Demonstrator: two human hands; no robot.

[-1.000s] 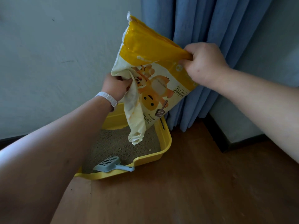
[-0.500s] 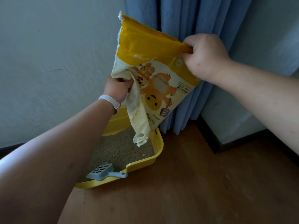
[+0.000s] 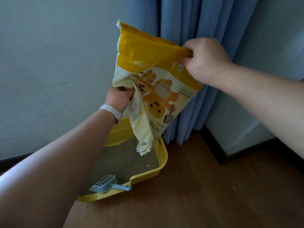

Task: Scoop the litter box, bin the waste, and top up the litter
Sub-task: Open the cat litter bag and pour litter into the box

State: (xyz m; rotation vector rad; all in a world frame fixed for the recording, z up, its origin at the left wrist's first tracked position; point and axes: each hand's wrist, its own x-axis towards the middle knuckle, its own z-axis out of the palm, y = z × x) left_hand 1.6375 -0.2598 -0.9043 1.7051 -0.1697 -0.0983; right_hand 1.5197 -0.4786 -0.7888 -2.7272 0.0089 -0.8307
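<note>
As left hand (image 3: 119,97) and right hand (image 3: 204,60) grip it, bag (image 3: 148,58) hangs.

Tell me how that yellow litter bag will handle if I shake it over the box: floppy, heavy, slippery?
Likely floppy: the litter bag folds and its lower end hangs crumpled over the litter box. Probably light, since it looks flat and slack. Its glossy film may slip; the left hand and right hand each hold a bunched fold.

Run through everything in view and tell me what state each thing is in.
yellow-and-cream plastic cat litter bag: upside down, held above box.
yellow plastic litter box: holds tan litter.
grey-blue slotted plastic scoop: lying inside, handle on rim.
left hand: grips bag.
right hand: grips bag.
</note>
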